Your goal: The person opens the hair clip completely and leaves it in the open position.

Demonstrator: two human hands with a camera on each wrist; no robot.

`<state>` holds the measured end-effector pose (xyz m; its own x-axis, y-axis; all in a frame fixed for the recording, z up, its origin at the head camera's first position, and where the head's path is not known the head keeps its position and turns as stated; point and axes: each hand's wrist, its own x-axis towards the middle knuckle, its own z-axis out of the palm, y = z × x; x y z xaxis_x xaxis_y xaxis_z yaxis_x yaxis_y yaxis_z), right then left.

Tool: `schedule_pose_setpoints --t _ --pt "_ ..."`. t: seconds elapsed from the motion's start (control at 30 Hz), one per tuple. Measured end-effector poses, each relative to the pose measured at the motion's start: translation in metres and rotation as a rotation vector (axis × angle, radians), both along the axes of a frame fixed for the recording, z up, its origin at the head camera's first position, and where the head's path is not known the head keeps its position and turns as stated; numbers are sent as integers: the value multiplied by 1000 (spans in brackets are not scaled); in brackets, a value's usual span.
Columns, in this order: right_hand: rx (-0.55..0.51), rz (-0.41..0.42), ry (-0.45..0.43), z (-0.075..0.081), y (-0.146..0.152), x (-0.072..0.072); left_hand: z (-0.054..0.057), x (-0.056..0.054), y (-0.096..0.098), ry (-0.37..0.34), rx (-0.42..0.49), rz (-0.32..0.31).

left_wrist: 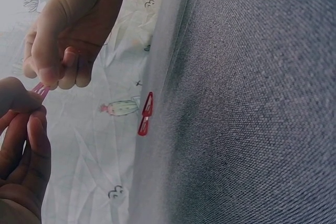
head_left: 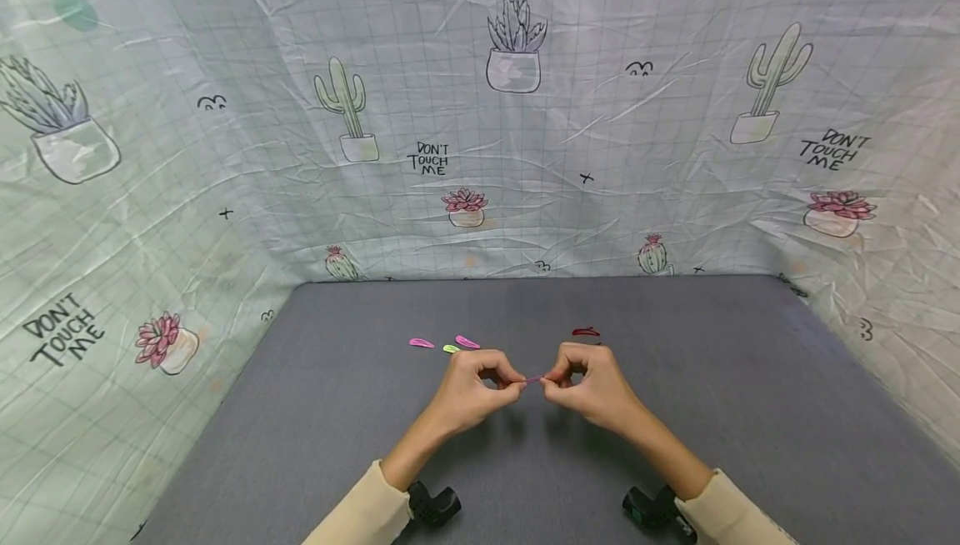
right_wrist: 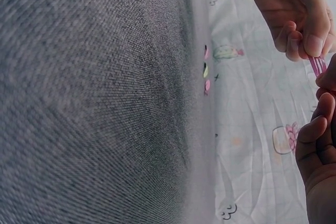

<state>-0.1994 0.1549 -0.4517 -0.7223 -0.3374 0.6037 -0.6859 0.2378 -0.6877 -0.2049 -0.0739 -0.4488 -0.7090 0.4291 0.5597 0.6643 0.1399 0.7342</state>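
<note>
A pink snap hair clip [head_left: 533, 379] is stretched between my two hands above the middle of the table. My left hand [head_left: 472, 391] pinches one end between thumb and forefinger, and my right hand [head_left: 592, 387] pinches the other the same way. Slots in the clip's body [right_wrist: 317, 65] show in the right wrist view, but the fingertips cover both ends. Whether the clip is snapped or unsnapped I cannot tell.
Beyond my left hand lie two pink clips [head_left: 422, 343] [head_left: 467, 342] and a yellow-green clip [head_left: 451, 348]. Red clips [head_left: 586, 332] lie beyond my right hand; the left wrist view shows two, end to end. A patterned cloth [head_left: 540, 128] hangs behind the grey table [head_left: 360, 445].
</note>
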Motion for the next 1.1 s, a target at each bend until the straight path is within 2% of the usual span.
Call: schedule_pose_setpoints --t 0.67,0.83,1.1 --pt "10 -8 -4 2 -3 2 1 0 0 -8 -1 26" --pt "19 -5 -35 2 -2 1 0 -2 1 -3 8 30" --pt "73 20 -115 10 2 1 0 -1 1 27 -9 73"
